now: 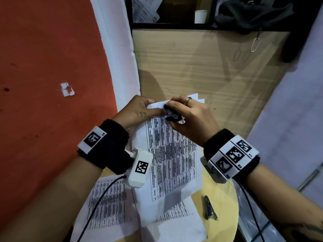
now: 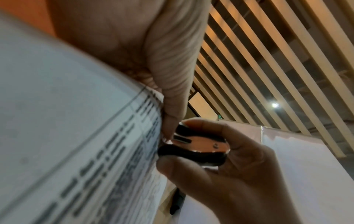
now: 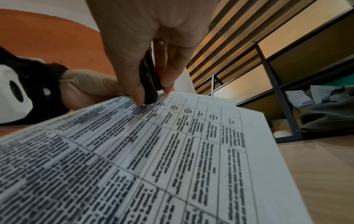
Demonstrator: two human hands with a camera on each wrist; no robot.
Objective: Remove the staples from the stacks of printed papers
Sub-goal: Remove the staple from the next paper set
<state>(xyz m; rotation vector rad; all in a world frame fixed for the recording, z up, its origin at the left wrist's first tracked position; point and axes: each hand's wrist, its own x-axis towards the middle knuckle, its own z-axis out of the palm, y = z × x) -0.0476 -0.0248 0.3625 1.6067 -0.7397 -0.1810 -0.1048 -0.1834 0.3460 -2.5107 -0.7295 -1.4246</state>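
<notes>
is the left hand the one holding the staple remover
No, the right hand pinches the black staple remover at the top of the stapled papers, while the left hand holds the papers' corner.

The head camera looks steeply down on both hands and the white stapled stack of printed tables [image 1: 172, 159]. The left wrist camera peers upward, very close beneath that stack [image 2: 76, 144], toward a slatted ceiling [image 2: 277, 53]. The right wrist camera skims low across the same pages [image 3: 162, 166].
</notes>
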